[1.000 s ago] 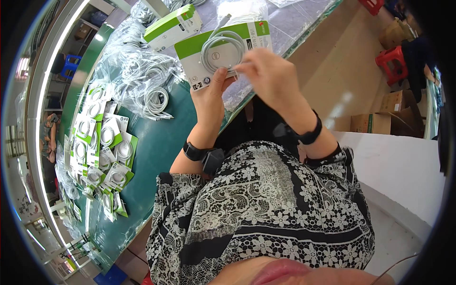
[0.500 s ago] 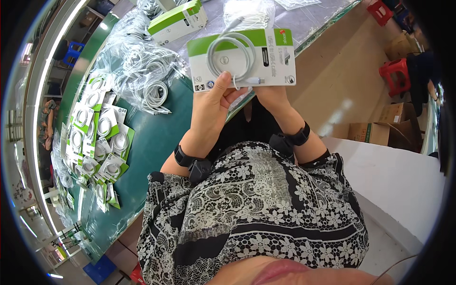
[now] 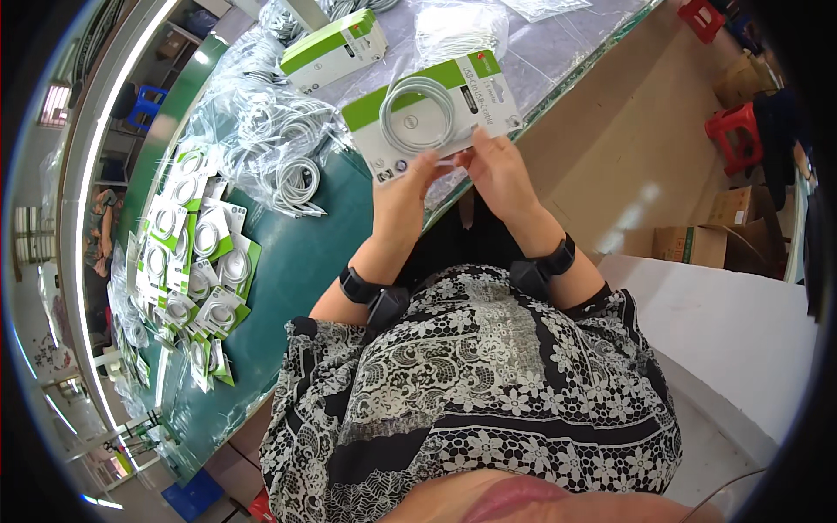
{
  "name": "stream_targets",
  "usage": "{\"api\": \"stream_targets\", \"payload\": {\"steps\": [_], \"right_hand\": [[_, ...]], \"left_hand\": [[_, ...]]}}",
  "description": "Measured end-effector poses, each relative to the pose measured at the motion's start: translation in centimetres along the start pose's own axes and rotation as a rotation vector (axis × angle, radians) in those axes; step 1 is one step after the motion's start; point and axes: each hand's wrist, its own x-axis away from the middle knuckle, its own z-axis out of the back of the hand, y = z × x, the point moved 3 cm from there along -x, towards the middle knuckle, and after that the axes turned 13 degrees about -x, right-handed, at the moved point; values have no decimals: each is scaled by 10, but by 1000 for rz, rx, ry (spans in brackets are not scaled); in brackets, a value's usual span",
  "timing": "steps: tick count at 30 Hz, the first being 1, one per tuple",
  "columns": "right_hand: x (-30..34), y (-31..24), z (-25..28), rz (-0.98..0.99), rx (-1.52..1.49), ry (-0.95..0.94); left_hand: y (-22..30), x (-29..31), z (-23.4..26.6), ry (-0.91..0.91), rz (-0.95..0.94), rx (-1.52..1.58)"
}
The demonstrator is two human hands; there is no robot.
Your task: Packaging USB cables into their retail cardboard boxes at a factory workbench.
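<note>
Both my hands hold a white and green cardboard package card point(image 3: 488, 96) above the table edge, tilted with its right side up. A white coiled cable point(image 3: 448, 112) lies against its front. My left hand point(image 3: 401, 199) grips the lower edge, its thumb in front below the coil. On the lower right, my right hand point(image 3: 504, 179) presses its thumb to the card near the cable's end. Its other fingertips pinch close to my left fingers, below the coil; what they hold there is too small to make out.
Finished-looking cards with coiled cables point(image 3: 207, 240) lie piled on the green table mat point(image 3: 288, 248) at left. Bagged cables point(image 3: 261, 131) lie beyond them. A stack of flat cards point(image 3: 336, 57) stands at the back, beside a bag of white ties point(image 3: 460, 30). Red stools point(image 3: 734, 139) and cartons point(image 3: 697, 244) stand right.
The card has tilted, its right side rising. My right hand has come from behind the card to its front lower edge, thumb near the cable end, which earlier showed its connector.
</note>
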Motion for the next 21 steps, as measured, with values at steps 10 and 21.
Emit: {"api": "stream_targets", "payload": {"steps": [10,21], "right_hand": [[-14,-58,21,-359,155,-249],[-16,-55,27,137,620,24]], "left_hand": [[17,-9,45,-563,102,-125],[-15,-13,33,-117,135,-300]]}}
